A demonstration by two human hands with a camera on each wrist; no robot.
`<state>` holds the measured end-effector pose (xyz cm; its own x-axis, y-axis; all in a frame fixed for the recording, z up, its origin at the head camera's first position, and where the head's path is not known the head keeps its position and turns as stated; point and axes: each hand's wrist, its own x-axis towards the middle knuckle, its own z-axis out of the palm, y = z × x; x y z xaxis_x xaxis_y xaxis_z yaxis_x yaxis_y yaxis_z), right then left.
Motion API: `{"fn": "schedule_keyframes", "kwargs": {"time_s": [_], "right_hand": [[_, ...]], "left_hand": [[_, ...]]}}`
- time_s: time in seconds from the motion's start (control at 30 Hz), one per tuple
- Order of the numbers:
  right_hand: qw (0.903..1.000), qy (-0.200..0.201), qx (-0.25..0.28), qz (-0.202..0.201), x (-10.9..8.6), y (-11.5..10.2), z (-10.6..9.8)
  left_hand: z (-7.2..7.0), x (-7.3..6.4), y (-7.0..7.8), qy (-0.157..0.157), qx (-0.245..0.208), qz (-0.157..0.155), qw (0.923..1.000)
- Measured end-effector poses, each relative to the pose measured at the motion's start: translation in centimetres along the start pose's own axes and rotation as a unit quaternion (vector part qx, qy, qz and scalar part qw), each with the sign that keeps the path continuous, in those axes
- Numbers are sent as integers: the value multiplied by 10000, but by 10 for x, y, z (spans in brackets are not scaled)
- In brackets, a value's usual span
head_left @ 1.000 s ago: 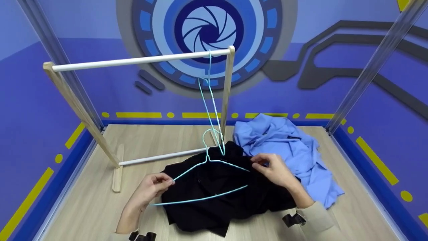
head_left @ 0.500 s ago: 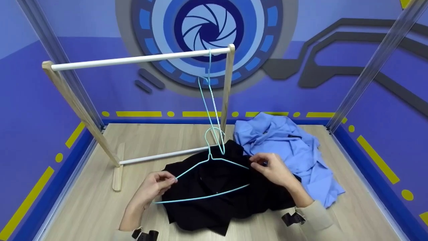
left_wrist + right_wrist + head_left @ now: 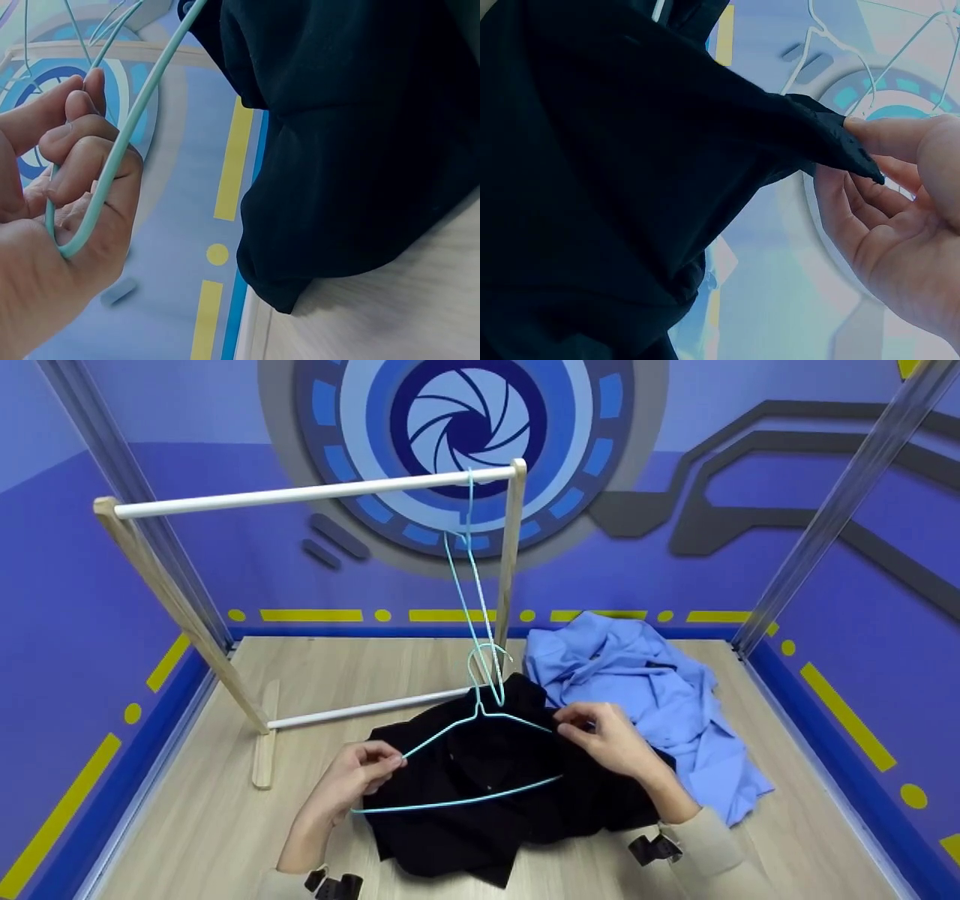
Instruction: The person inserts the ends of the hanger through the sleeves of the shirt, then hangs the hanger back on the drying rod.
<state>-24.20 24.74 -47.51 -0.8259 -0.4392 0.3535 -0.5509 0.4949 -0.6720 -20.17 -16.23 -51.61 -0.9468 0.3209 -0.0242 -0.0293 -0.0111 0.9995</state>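
Note:
My left hand (image 3: 352,776) grips a mint-green clothes hanger (image 3: 450,727) by its left shoulder, thumb and fingers round the wire. In the left wrist view the bent end of the hanger (image 3: 101,187) loops around the curled fingers. A black shirt (image 3: 442,840) lies bunched under and right of the hanger. My right hand (image 3: 611,739) pinches an edge of this shirt, its folded cloth (image 3: 821,135) between thumb and fingers in the right wrist view. The hanger's right end is hidden inside the black cloth, while its hook points up.
Behind stands a wooden rack with a white top bar (image 3: 300,495) and a lower bar (image 3: 375,710). A second mint hanger (image 3: 480,585) hangs near the rack's right post. Crumpled blue cloth (image 3: 637,682) lies at the back right of the table (image 3: 187,810).
My left hand and the hanger have moved slightly right and up, the hanger's right end going further into the black shirt. The right hand has shifted slightly left.

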Motion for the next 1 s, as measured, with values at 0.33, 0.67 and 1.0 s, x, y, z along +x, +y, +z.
{"fn": "schedule_keyframes", "kwargs": {"time_s": [0.33,0.67,1.0], "right_hand": [[10000,-12,75,15,3,-4,2],[9996,75,230,111,6,-8,3],[9987,36,486,135,9,-14,8]], "left_hand": [[5,2,0,145,-47,27,9999],[12,5,0,46,-46,189,9998],[23,15,0,-148,28,218,9996]]}}
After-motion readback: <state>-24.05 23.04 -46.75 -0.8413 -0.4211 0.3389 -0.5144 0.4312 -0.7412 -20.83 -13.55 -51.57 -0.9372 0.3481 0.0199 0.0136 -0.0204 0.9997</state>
